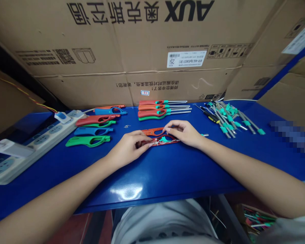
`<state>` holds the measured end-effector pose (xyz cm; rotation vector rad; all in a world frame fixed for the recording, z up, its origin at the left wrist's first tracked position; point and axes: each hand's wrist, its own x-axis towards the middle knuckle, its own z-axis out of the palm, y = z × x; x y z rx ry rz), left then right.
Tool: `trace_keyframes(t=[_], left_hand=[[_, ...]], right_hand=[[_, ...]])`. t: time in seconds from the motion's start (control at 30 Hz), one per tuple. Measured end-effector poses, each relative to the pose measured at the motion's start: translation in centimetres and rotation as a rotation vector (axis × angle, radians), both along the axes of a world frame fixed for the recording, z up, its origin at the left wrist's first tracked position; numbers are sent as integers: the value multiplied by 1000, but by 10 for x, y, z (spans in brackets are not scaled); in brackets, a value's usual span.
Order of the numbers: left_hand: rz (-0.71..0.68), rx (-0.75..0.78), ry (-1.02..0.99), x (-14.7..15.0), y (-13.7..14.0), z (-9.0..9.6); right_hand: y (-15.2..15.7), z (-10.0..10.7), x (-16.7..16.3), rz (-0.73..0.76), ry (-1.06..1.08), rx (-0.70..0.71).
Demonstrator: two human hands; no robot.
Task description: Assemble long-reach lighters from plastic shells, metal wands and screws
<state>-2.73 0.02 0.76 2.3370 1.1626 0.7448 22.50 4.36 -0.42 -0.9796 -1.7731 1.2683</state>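
Behind red casing (168, 142), cardboard (104, 39), inverted “AUX” lettering (189, 10)

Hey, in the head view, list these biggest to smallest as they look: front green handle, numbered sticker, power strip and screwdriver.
1. Power strip, partly nearer the camera
2. Front green handle
3. Screwdriver
4. Numbered sticker

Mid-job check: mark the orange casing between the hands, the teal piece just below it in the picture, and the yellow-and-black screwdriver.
Orange casing (149, 132): head view, solid body left of its loop.
Teal piece (164, 139): head view, its middle.
Screwdriver (211, 116): head view, handle.
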Motion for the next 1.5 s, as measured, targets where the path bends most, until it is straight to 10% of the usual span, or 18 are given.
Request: trace_keyframes(t=[1.0, 1.5], left_hand=[[-2, -35, 6, 1, 0, 0], [-8, -80, -47, -1, 3, -1]], right_hand=[[-21, -1, 4, 274, -417, 1016], [-20, 1, 4, 313, -324, 863]])
